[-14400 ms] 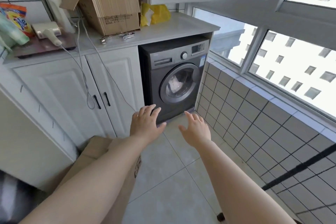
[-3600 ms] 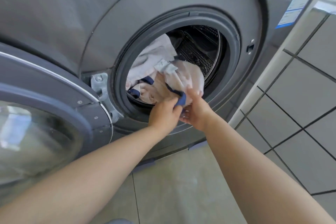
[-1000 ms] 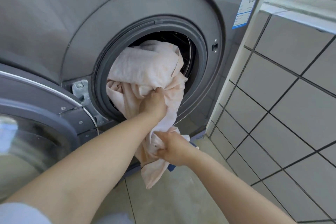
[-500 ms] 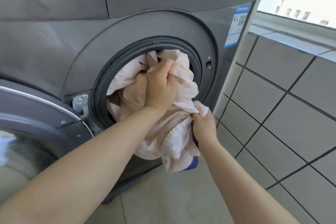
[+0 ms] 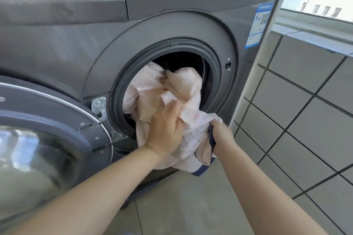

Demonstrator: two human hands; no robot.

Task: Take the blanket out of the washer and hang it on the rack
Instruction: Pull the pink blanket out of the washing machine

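Blanket (image 5: 183,89) fabric, pale pink and crumpled into loose folds, was seen bunched in the round opening of the grey washer (image 5: 172,25), part of it still inside the drum and part spilling out over the door seal. A dark blue trim was visible along its lower hanging edge, which was held clear of the tiled floor (image 5: 191,206). The left hand (image 5: 166,131) was closed on the middle of the bundle. The right hand (image 5: 221,131) was clamped on the fabric by the blue trim. The washer door (image 5: 47,139) was swung open at the left.
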